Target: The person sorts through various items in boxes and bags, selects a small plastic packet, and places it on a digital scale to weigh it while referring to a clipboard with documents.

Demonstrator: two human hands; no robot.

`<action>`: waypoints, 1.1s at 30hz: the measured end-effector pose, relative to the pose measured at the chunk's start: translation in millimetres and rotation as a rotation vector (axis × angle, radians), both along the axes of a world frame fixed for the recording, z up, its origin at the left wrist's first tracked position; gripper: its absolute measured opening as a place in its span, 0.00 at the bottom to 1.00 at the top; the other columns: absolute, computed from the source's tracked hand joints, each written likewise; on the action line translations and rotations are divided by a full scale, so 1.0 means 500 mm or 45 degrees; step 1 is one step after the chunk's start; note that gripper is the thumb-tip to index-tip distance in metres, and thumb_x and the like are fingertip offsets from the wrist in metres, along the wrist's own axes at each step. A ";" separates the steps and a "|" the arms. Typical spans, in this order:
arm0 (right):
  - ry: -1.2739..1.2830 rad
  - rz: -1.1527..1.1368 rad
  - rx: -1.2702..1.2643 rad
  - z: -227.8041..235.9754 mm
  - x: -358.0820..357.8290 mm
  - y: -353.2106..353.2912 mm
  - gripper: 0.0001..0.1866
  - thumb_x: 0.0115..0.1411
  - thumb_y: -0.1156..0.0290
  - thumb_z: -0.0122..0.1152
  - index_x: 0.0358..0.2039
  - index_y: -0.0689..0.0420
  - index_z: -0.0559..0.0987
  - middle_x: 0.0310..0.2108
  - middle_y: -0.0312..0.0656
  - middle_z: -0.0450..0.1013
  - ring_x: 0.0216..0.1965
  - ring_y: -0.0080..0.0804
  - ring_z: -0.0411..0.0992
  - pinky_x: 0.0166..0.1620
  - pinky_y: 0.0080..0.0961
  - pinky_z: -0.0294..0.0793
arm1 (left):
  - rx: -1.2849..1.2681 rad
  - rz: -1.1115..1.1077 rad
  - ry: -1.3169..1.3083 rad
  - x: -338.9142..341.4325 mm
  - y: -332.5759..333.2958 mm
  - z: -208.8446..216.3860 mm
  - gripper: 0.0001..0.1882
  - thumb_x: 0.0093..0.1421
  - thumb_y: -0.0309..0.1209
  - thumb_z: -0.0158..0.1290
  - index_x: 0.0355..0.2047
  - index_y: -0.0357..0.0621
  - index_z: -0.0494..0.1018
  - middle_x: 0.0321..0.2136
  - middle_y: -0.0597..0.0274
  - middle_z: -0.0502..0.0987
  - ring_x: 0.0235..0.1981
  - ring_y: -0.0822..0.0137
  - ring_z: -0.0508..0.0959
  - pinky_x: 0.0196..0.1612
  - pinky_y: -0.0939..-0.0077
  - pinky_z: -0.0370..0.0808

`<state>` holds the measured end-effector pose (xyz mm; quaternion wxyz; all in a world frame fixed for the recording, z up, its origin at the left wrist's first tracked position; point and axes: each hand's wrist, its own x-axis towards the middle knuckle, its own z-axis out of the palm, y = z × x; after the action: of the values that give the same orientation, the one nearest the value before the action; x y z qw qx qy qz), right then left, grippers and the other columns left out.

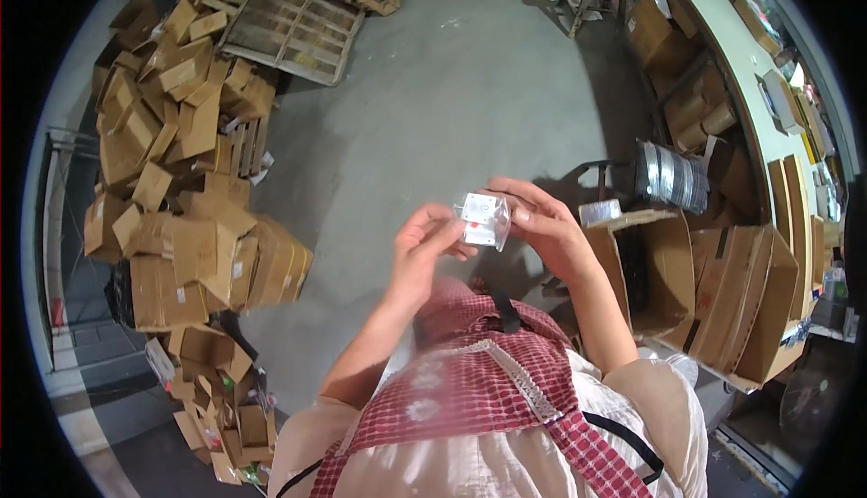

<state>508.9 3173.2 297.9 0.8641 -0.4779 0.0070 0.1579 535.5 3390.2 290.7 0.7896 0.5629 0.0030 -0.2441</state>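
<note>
Between my two hands, in front of my body, is a small clear plastic bag with white rectangular parts in it. A small red spot shows on the white parts. My left hand pinches the left side of the bag with thumb and fingers. Around the bag's right side, my right hand is closed, its thumb on the plastic and its fingers partly behind. What exactly the white parts are I cannot make out.
A big heap of cardboard boxes lies on the left, below wooden pallets. At the right stand an open carton, a black plastic-wrapped bundle and a long workbench with goods on it. Grey floor lies between.
</note>
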 end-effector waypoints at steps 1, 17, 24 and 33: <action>0.078 -0.065 -0.002 0.003 0.042 -0.018 0.30 0.59 0.65 0.63 0.60 0.60 0.68 0.54 0.43 0.71 0.52 0.31 0.70 0.54 0.28 0.68 | -0.009 0.012 -0.026 0.048 -0.019 -0.002 0.07 0.64 0.30 0.54 0.40 0.40 0.71 0.32 0.59 0.79 0.30 0.67 0.81 0.34 0.77 0.75; 0.084 -0.900 -0.038 0.029 0.664 -0.444 0.16 0.61 0.71 0.59 0.48 0.64 0.75 0.39 0.39 0.76 0.38 0.25 0.73 0.43 0.23 0.73 | -0.172 -0.793 -0.036 0.903 -0.566 0.056 0.12 0.63 0.29 0.52 0.45 0.35 0.73 0.37 0.57 0.80 0.36 0.69 0.79 0.42 0.74 0.76; 0.108 -1.241 0.059 -0.010 0.807 -0.730 0.17 0.62 0.68 0.60 0.49 0.63 0.75 0.38 0.37 0.76 0.35 0.19 0.72 0.40 0.17 0.72 | -0.177 -1.037 -0.104 1.112 -0.950 0.019 0.11 0.62 0.28 0.54 0.42 0.35 0.74 0.34 0.59 0.80 0.33 0.71 0.78 0.39 0.77 0.75; 0.168 -1.619 -0.118 -0.055 0.956 -1.207 0.10 0.61 0.67 0.58 0.39 0.59 0.79 0.30 0.31 0.75 0.29 0.16 0.70 0.33 0.16 0.69 | 0.059 -1.262 -0.211 1.292 -1.435 0.034 0.11 0.63 0.30 0.53 0.42 0.36 0.75 0.35 0.56 0.81 0.36 0.69 0.80 0.41 0.76 0.75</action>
<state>986.8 2569.9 270.4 0.7651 -0.4066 0.3492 -0.3569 1181.5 2673.0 307.6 0.5636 0.5318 -0.3220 -0.5440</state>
